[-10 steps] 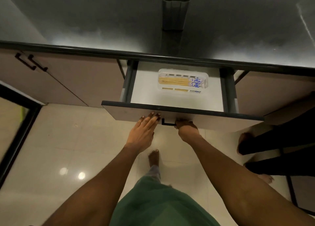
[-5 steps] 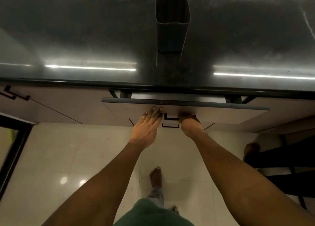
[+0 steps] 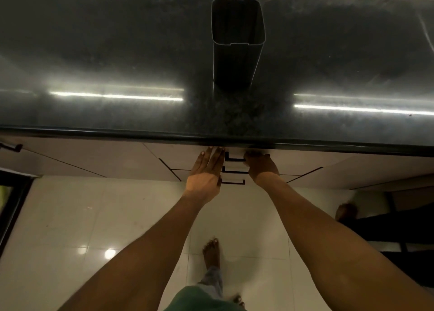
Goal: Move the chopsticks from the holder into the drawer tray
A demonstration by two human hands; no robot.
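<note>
Dressed in green, barefoot and bare-armed.
Wore a dark green garment (image 3: pixel 202 300) at the bottom edge of view and a faded grey-blue trouser leg (image 3: pixel 212 281) ending above a bare foot (image 3: pixel 211 252); showed both forearms (image 3: pixel 145 247) uncovered down to the left grip (image 3: pixel 204 177) and right grip (image 3: pixel 261 168).

Site: home kitchen. Evidence: long dark polished stone bench (image 3: pixel 117 52) over beige cupboard fronts (image 3: pixel 82 155); stacked drawers (image 3: pixel 296 161), each with a black handle (image 3: pixel 234 160); glossy cream floor tiles (image 3: pixel 94 216); bare foot (image 3: pixel 211 252).
</note>
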